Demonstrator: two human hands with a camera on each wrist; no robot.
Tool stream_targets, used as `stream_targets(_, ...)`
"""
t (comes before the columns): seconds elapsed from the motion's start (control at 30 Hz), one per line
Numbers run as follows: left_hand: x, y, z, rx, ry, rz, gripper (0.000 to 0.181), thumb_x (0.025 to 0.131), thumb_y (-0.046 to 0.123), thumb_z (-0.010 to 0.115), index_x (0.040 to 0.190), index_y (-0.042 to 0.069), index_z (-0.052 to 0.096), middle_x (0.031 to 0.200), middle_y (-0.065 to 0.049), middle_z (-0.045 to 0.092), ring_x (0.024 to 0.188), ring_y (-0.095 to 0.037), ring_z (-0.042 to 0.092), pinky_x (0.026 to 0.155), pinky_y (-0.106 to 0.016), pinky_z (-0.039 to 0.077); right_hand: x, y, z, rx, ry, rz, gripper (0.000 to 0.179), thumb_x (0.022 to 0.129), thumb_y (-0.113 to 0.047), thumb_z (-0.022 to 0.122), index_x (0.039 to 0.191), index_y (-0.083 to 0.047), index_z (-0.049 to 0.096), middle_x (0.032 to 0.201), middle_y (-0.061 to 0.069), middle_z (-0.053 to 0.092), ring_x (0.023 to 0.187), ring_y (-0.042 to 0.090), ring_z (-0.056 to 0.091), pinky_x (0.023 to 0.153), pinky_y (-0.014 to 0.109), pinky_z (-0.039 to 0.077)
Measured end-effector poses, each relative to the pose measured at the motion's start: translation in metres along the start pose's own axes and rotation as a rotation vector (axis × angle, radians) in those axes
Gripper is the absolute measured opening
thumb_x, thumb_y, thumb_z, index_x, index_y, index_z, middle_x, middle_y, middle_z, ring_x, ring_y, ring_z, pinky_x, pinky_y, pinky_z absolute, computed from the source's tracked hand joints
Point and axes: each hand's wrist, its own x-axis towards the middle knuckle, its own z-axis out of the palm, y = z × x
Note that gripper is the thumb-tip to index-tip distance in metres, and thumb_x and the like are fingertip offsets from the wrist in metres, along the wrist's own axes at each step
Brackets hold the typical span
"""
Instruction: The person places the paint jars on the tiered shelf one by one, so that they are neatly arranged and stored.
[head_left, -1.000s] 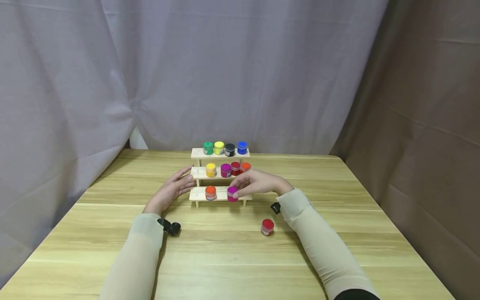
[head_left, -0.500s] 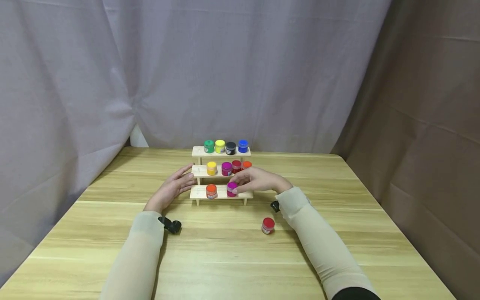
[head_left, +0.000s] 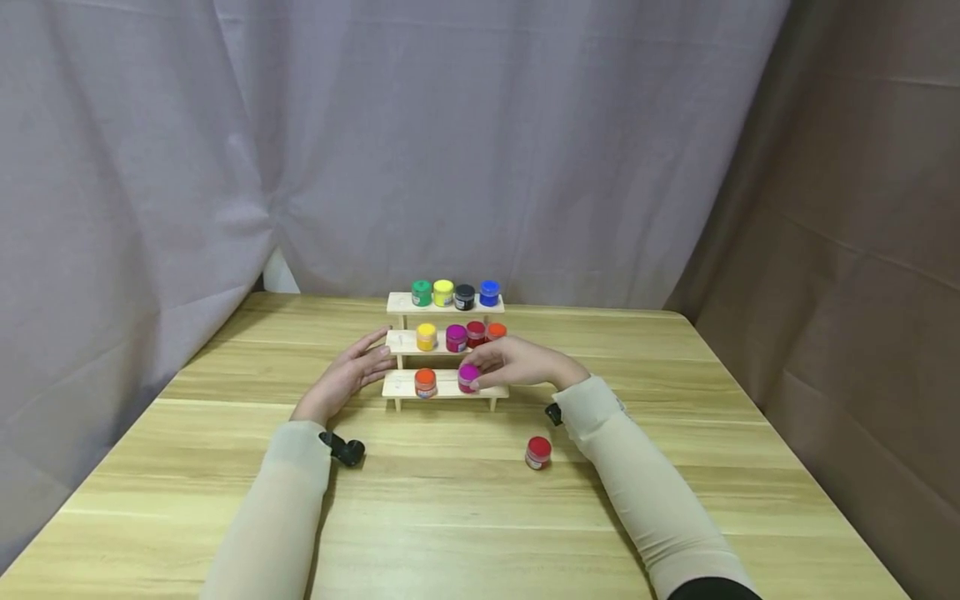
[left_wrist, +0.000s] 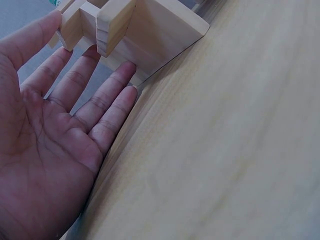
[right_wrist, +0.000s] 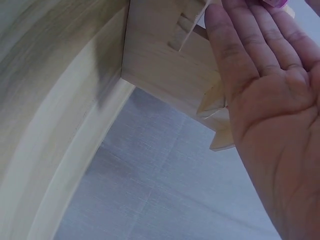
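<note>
My right hand (head_left: pixel 521 365) pinches a magenta paint jar (head_left: pixel 467 379) between thumb and fingers at the bottom step of a three-step wooden rack (head_left: pixel 399 385). An orange jar (head_left: pixel 425 383) stands on the same step, to its left. With straight fingers, my left hand (head_left: pixel 347 379) touches the rack's left side; the left wrist view has those fingertips against the wooden side panel (left_wrist: pixel 155 37). In the right wrist view, my right palm (right_wrist: pixel 280 110) lies beside the rack, and just a magenta sliver of the jar (right_wrist: pixel 274 2) shows at the top edge.
Yellow-orange (head_left: pixel 426 337), purple (head_left: pixel 456 338), dark red (head_left: pixel 476 334) and orange (head_left: pixel 497 332) jars fill the middle step. Green, yellow, black and blue (head_left: pixel 489 293) jars stand on top. A red jar (head_left: pixel 537 452) sits on the table near my right wrist. Grey curtain (head_left: pixel 480 150) hangs behind.
The magenta jar has shifted slightly back onto the bottom step, still in my right hand's pinch. My left hand stays at the rack's side. The head view has drifted slightly.
</note>
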Motion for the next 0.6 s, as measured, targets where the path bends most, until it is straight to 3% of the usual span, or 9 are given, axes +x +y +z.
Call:
stream_targets(0.37,-0.001,0.0,-0.001,0.003,0.013,-0.016,0.064,0.104,0.03,0.057,0.16,0.021,0.028,0.158,-0.017,0.034,0.138,-0.035,0.045,0.116,-0.044,0.038,-0.002,0.0,-0.001,0.0,0.008,0.001,0.042,0.094,-0.022,0.073,0.133,-0.008,0.064,0.127,0.0,0.067,0.118,0.016,0.062,0.102,0.03,0.052)
stream_targets(0.6,0.0,0.001,0.0,-0.002,-0.004,-0.002,0.066,0.104,0.03,0.056,0.161,0.019,0.026,0.159,-0.019,0.033,0.139,-0.039,0.042,0.117,-0.047,0.036,-0.022,-0.008,-0.016,0.009,0.02,-0.014,0.043,0.098,-0.022,0.068,0.137,-0.004,0.06,0.134,0.005,0.064,0.121,0.02,0.062,0.103,0.034,0.051)
